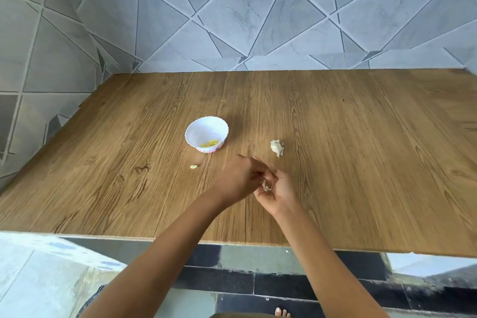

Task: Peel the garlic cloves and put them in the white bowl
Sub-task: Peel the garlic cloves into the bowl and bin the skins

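My left hand (pixel 238 179) and my right hand (pixel 277 192) meet above the wooden table (pixel 361 162), fingers curled round a garlic clove (pixel 266 185) with pale papery skin between them. The white bowl (pixel 206 134) with a scalloped rim stands beyond my left hand and holds yellowish peeled cloves (pixel 209 143). A partial garlic head (pixel 276 147) lies on the table just beyond my right hand. One small peeled clove (pixel 193 166) lies on the wood, left of my left hand and in front of the bowl.
Tiled walls close the table at the back and the left. The table's front edge (pixel 232 241) runs across below my forearms, with a dark tiled floor and my bare toes (pixel 282 313) beneath.
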{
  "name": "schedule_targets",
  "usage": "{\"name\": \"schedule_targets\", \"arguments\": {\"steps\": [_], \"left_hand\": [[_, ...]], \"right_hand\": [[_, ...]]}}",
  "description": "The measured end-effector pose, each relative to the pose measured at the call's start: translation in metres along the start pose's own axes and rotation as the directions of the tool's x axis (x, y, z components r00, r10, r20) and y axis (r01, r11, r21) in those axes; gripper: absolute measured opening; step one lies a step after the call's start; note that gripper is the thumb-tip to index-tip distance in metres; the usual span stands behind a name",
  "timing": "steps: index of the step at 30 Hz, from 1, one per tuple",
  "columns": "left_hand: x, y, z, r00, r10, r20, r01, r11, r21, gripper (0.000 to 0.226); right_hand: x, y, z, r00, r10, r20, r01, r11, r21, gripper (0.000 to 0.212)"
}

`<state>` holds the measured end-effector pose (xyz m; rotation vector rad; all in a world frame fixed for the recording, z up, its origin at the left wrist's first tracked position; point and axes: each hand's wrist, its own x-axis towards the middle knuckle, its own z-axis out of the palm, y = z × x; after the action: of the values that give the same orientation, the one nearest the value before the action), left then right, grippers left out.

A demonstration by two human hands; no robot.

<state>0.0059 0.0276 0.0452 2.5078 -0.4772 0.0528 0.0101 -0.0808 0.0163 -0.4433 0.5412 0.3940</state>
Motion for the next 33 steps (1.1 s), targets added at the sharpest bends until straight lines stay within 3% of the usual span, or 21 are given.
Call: {"name": "schedule_targets", "arguments": {"steps": [5, 9, 12, 16, 22, 24, 26, 28, 31, 33], "left_hand": [[0.003, -0.003, 0.003, 0.997, 0.000, -0.078, 0.002, 1.000, 0.031, 0.015], [0.004, -0.014, -0.009, 0.981, -0.126, -0.151, 0.117, 0.991, -0.065, 0.019], [0.002, -0.026, -0.011, 0.985, -0.171, -0.027, 0.172, 0.985, 0.029, 0.026], [-0.001, -0.029, 0.010, 0.983, -0.111, 0.145, 0.084, 0.980, 0.183, 0.019], [0.000, -0.029, 0.020, 0.982, -0.067, 0.178, -0.014, 0.909, 0.417, 0.020], [0.000, -0.031, 0.016, 0.981, -0.059, 0.185, -0.015, 0.927, 0.376, 0.019], [0.003, -0.033, 0.010, 0.992, -0.037, 0.125, 0.013, 0.982, 0.188, 0.012], [0.006, -0.026, 0.003, 0.998, 0.043, 0.036, -0.045, 0.997, 0.066, 0.012], [0.011, -0.014, -0.001, 0.982, 0.170, 0.082, -0.182, 0.970, 0.160, 0.017], [0.012, -0.010, 0.000, 0.987, 0.136, 0.084, -0.150, 0.968, 0.202, 0.015]], "right_hand": [[-0.001, 0.000, 0.003, 1.000, -0.001, 0.002, 0.001, 1.000, 0.024, 0.033], [0.003, -0.007, -0.008, 0.999, -0.007, 0.045, 0.005, 0.998, 0.061, 0.036], [0.004, -0.019, -0.020, 0.999, -0.039, 0.038, 0.037, 0.998, 0.051, 0.037], [0.000, -0.028, -0.027, 0.998, -0.053, 0.042, 0.051, 0.998, 0.041, 0.038], [-0.002, -0.028, -0.030, 0.998, -0.049, 0.037, 0.047, 0.998, 0.045, 0.037], [-0.001, -0.025, -0.029, 0.999, -0.032, 0.026, 0.032, 0.999, 0.029, 0.037], [0.000, -0.020, -0.026, 1.000, -0.016, 0.013, 0.016, 1.000, 0.009, 0.036], [0.001, -0.014, -0.021, 1.000, -0.004, -0.001, 0.004, 1.000, 0.018, 0.034], [-0.002, -0.006, -0.010, 1.000, 0.015, -0.021, -0.014, 0.999, 0.052, 0.028], [-0.004, -0.004, -0.002, 1.000, 0.020, -0.022, -0.019, 0.998, 0.063, 0.027]]}}
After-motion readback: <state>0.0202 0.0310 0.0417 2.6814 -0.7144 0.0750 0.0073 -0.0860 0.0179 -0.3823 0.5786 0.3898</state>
